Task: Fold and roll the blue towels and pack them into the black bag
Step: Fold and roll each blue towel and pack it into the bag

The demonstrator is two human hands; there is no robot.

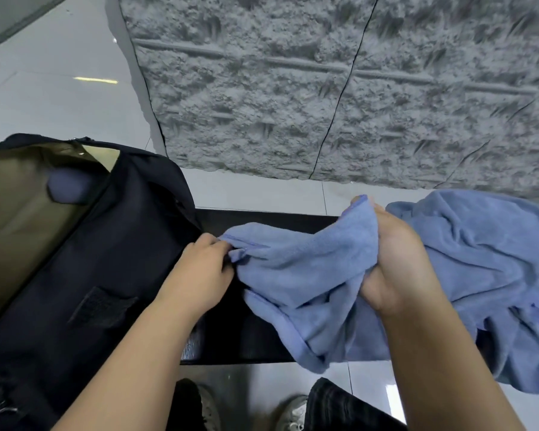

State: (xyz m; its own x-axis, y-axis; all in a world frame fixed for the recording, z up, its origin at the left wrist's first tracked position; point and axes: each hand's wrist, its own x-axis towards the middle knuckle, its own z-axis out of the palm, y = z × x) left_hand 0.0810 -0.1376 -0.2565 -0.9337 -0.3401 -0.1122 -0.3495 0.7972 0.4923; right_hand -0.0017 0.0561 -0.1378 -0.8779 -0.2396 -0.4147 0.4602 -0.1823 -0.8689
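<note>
A blue towel (pixel 308 269) lies crumpled across the black bench, stretched between both hands. My left hand (pixel 204 269) pinches its left corner right beside the black bag (pixel 100 244). My right hand (pixel 392 259) grips a bunched part of the same towel near its middle. More blue towel cloth (pixel 486 253) is heaped to the right and hangs over the bench's front edge. The black bag stands open at the left, showing an olive lining, and a rolled blue towel (pixel 67 188) sits inside it.
The black bench (pixel 262 219) runs left to right under the towels. Behind it is a grey textured wall panel (pixel 324 88) and pale floor tiles (pixel 53 82). My shoes (pixel 293 412) stand on the floor below the bench's front edge.
</note>
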